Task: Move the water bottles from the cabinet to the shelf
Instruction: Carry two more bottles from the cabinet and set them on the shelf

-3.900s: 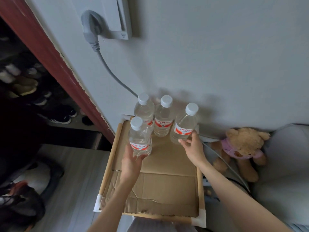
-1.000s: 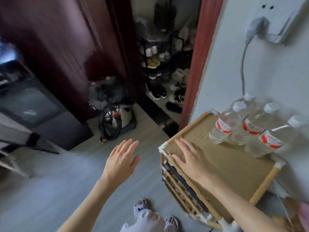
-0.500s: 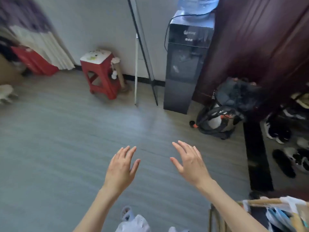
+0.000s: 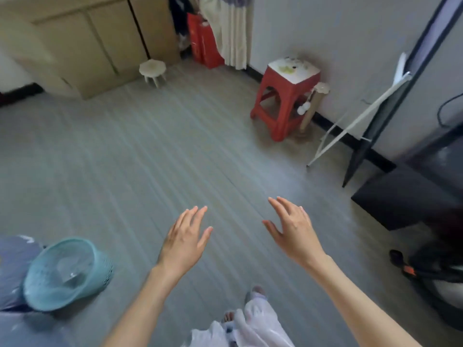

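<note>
Both hands are held out over the grey plank floor (image 4: 130, 151), palms down and holding nothing: the left hand (image 4: 184, 240) has its fingers straight and close together, and the right hand (image 4: 292, 227) has its fingers straight and slightly fanned, thumb out to the side. The two hands are well apart from each other, with bare floor between them. No water bottle shows anywhere in this view, so none lies near either hand. The beige cabinet (image 4: 95, 43) stands at the far left corner of the floor, with its doors closed as far as can be told through the blur, well away from both hands. One small white stool (image 4: 152, 70) stands on the floor just in front of the cabinet. One red stool (image 4: 285, 96) with a white top stands at the far edge of the floor against the wall, with one cardboard tube post (image 4: 312, 106) just beside it on the right. One teal plastic basket (image 4: 65, 271) lies tilted on its side at the near left edge of the floor. One dark frame (image 4: 390, 96) leans at the right, and a dark box (image 4: 400, 199) sits on the floor below it. White trousers (image 4: 253, 326) show at the near edge between the forearms.
</note>
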Demonstrator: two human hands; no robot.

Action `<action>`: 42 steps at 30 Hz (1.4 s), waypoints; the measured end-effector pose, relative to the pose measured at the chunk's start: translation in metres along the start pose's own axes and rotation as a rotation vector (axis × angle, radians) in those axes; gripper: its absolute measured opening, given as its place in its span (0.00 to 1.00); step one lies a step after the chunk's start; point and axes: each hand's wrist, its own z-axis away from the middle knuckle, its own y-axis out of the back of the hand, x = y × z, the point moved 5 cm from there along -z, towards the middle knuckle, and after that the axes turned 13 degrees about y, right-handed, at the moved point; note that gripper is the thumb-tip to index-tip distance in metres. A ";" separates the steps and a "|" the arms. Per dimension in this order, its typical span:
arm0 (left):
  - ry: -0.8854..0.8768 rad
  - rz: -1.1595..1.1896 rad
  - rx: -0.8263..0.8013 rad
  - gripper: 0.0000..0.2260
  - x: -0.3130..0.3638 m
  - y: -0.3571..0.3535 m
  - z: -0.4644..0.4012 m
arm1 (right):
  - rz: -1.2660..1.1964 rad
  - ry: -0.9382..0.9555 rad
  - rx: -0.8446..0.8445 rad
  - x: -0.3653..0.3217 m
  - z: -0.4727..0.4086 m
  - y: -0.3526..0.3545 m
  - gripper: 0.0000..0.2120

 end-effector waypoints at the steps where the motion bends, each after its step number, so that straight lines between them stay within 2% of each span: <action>1: 0.034 0.010 0.022 0.27 -0.009 0.007 -0.013 | 0.005 0.036 -0.018 -0.003 -0.025 -0.003 0.27; 9: 0.307 0.077 0.150 0.26 -0.075 0.055 -0.141 | -0.007 0.247 -0.130 -0.015 -0.230 -0.030 0.27; 12: 0.364 0.094 0.214 0.27 -0.084 0.089 -0.204 | -0.016 0.309 -0.133 -0.018 -0.318 -0.023 0.31; 18: 0.438 0.121 0.359 0.28 -0.106 0.163 -0.320 | -0.005 0.451 -0.121 -0.043 -0.483 -0.011 0.26; 24: 0.476 0.138 0.380 0.27 -0.152 0.201 -0.433 | -0.015 0.542 -0.153 -0.083 -0.622 -0.040 0.32; 29: 0.477 0.156 0.370 0.28 -0.209 0.236 -0.541 | 0.001 0.571 -0.166 -0.117 -0.748 -0.068 0.26; 36: 0.433 0.155 0.441 0.28 -0.273 0.334 -0.699 | 0.002 0.599 -0.101 -0.183 -0.930 -0.065 0.31; 42: 0.419 0.149 0.433 0.26 -0.318 0.377 -0.812 | 0.006 0.565 -0.099 -0.202 -1.061 -0.084 0.29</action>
